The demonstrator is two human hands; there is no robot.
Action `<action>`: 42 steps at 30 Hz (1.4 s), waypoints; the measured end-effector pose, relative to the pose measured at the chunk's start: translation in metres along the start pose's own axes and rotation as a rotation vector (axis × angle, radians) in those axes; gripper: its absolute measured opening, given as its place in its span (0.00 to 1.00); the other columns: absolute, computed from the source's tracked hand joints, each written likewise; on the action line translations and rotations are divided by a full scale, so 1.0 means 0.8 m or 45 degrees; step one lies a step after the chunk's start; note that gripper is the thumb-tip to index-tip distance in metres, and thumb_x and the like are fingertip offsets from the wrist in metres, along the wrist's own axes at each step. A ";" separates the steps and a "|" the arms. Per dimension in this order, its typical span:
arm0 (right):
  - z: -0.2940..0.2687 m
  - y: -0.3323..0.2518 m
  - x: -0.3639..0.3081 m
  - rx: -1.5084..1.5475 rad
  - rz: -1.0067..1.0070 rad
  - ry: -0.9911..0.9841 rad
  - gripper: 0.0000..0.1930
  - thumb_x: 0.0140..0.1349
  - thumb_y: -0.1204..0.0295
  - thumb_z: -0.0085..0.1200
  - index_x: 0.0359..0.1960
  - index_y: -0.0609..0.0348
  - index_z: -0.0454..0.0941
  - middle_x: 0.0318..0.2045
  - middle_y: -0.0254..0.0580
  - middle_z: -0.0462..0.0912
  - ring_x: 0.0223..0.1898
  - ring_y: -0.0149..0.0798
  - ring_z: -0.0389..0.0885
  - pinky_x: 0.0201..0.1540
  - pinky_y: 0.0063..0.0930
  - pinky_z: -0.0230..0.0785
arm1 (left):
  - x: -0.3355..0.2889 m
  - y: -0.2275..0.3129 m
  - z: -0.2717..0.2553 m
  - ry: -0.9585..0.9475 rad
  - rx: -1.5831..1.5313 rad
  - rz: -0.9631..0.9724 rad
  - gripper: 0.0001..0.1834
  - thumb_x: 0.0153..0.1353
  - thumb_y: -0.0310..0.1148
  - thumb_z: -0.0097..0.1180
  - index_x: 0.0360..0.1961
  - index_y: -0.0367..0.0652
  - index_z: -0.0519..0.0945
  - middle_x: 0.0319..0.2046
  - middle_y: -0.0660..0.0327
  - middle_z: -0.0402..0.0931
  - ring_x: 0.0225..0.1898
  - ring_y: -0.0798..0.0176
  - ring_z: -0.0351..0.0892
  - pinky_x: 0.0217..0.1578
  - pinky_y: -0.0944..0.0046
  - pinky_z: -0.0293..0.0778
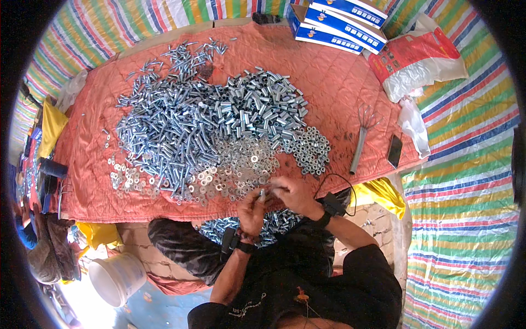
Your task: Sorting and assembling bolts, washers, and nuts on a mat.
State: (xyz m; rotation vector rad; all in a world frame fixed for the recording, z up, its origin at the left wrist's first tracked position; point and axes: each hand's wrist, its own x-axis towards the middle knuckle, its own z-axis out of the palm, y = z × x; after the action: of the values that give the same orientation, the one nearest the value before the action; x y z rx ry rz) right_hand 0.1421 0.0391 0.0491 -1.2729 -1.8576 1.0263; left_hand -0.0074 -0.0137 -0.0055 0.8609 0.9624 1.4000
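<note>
My left hand [252, 213] is closed, pinching a small metal bolt [262, 194] upright between thumb and fingertips at the table's near edge. Close beside it, my right hand [298, 196] has its fingers drawn together near the bolt's top; what they hold is hidden and slightly blurred. Beyond my hands are loose clear and silvery washers [249, 159], with paler flat washers [134, 181] further left. A pile of long bolts [175, 115] covers the left middle. Metal sleeves [268, 101] are heaped to its right, and hex nuts [312, 151] lie in front of them.
More metal fasteners [219, 229] lie in my lap below the red quilted cloth [339, 82]. On the right are a wire whisk-like tool [359, 148], a phone [394, 151] and a red-white sack [419, 60]. Blue-white boxes [345, 24] stand behind; a white bucket [116, 278] is lower left.
</note>
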 end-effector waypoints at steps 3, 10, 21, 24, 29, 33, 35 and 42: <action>-0.016 0.026 0.013 -0.272 0.008 0.068 0.08 0.56 0.73 0.56 0.37 0.63 0.80 0.33 0.48 0.83 0.34 0.43 0.83 0.36 0.31 0.73 | -0.002 -0.003 -0.003 0.137 -0.195 -0.069 0.09 0.66 0.25 0.48 0.46 0.35 0.73 0.41 0.56 0.77 0.44 0.59 0.79 0.45 0.58 0.79; -0.008 0.039 0.029 -0.373 -0.132 0.058 0.07 0.55 0.72 0.58 0.33 0.62 0.80 0.28 0.47 0.80 0.30 0.48 0.79 0.33 0.36 0.70 | -0.002 -0.001 -0.007 0.184 -0.195 -0.115 0.09 0.67 0.25 0.47 0.47 0.36 0.70 0.40 0.52 0.77 0.41 0.58 0.80 0.43 0.57 0.80; 0.012 0.035 0.044 -0.518 -0.273 0.081 0.08 0.51 0.72 0.61 0.33 0.60 0.79 0.26 0.45 0.76 0.30 0.50 0.77 0.32 0.39 0.69 | 0.001 -0.004 -0.008 0.179 -0.062 -0.062 0.09 0.67 0.27 0.48 0.47 0.37 0.69 0.38 0.54 0.77 0.39 0.60 0.81 0.41 0.60 0.80; 0.009 0.041 0.048 -0.543 -0.270 0.002 0.08 0.52 0.68 0.60 0.32 0.57 0.80 0.26 0.48 0.79 0.31 0.50 0.79 0.33 0.40 0.70 | 0.000 -0.003 -0.007 0.168 -0.130 -0.093 0.10 0.67 0.27 0.47 0.47 0.38 0.69 0.38 0.54 0.77 0.39 0.60 0.81 0.40 0.60 0.80; -0.015 0.042 0.049 -0.076 0.033 -0.013 0.07 0.51 0.72 0.59 0.27 0.63 0.79 0.25 0.48 0.81 0.28 0.46 0.81 0.33 0.35 0.72 | -0.001 -0.005 -0.008 0.155 -0.156 -0.072 0.10 0.67 0.27 0.47 0.48 0.39 0.69 0.38 0.54 0.77 0.39 0.59 0.81 0.39 0.60 0.80; -0.024 0.053 0.045 -0.043 0.223 -0.057 0.06 0.52 0.73 0.58 0.27 0.64 0.79 0.24 0.47 0.82 0.27 0.44 0.81 0.32 0.33 0.72 | 0.001 -0.010 -0.009 0.147 -0.163 -0.066 0.08 0.67 0.26 0.47 0.47 0.40 0.69 0.37 0.55 0.77 0.38 0.60 0.81 0.39 0.60 0.80; -0.022 0.052 0.046 -0.074 0.194 -0.072 0.06 0.52 0.73 0.58 0.27 0.63 0.79 0.25 0.47 0.81 0.27 0.45 0.81 0.32 0.34 0.71 | 0.000 -0.011 -0.008 0.157 -0.173 -0.074 0.08 0.67 0.26 0.47 0.46 0.40 0.69 0.37 0.55 0.77 0.38 0.60 0.81 0.39 0.61 0.80; -0.011 0.049 0.051 -0.306 -0.097 -0.028 0.07 0.53 0.72 0.54 0.27 0.64 0.78 0.24 0.53 0.79 0.28 0.54 0.78 0.33 0.42 0.70 | 0.000 -0.008 -0.006 0.176 -0.151 -0.083 0.07 0.66 0.26 0.48 0.45 0.39 0.70 0.37 0.54 0.78 0.37 0.59 0.81 0.38 0.60 0.80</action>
State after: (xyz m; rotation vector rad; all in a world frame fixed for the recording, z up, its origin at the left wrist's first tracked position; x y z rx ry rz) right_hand 0.1540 0.0884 0.0224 -1.3184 -2.0786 0.7983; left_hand -0.0092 -0.0141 -0.0133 0.6456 0.9924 1.4598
